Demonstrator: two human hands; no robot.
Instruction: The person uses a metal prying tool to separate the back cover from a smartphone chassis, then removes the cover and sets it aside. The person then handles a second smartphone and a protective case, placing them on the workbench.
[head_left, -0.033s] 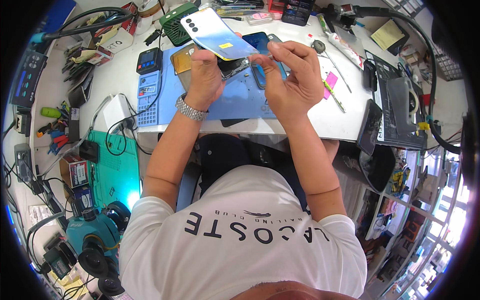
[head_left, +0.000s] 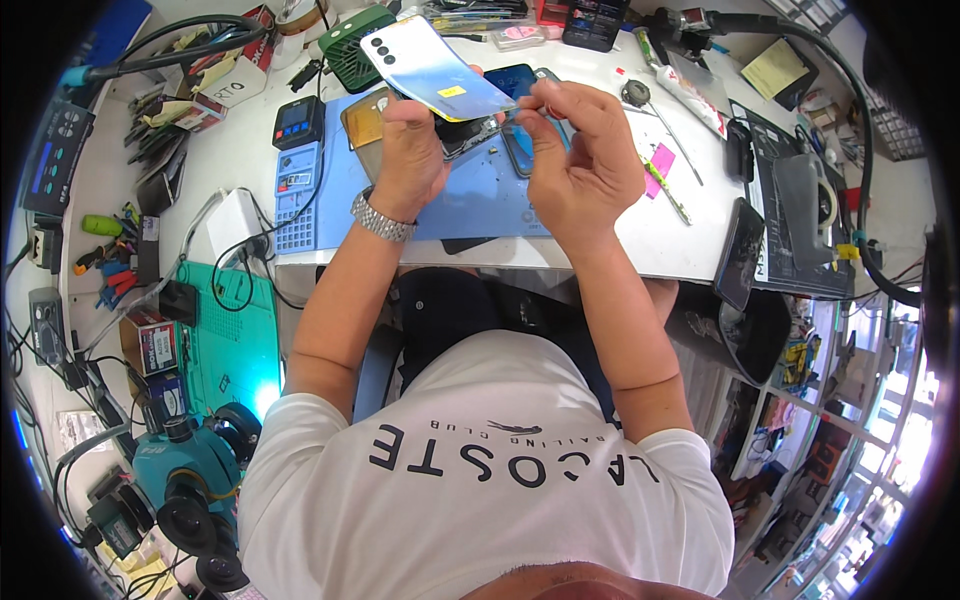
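Observation:
My left hand [head_left: 412,160] is closed around a phone [head_left: 468,137] over the blue mat. Its blue-white back panel [head_left: 425,62], with three camera lenses and a small yellow sticker, stands lifted at an angle above the dark inner side. At the panel's right corner, my right hand [head_left: 590,165] has thumb and index finger drawn together. Whatever lies between those fingertips is too small to make out. Behind the hands, a second phone [head_left: 512,80] with a lit screen lies on the mat.
The blue work mat [head_left: 470,215] covers the middle of the white table [head_left: 660,245]. A green fan [head_left: 352,55] stands at the back. Small black device [head_left: 298,120] sits left; a tweezer-like tool [head_left: 668,192] and pink slip [head_left: 660,163] lie right. Teal microscope [head_left: 185,450] is lower left.
My right hand's fingertips have come closer together and shifted slightly at the panel's corner. The left hand and the phone look the same.

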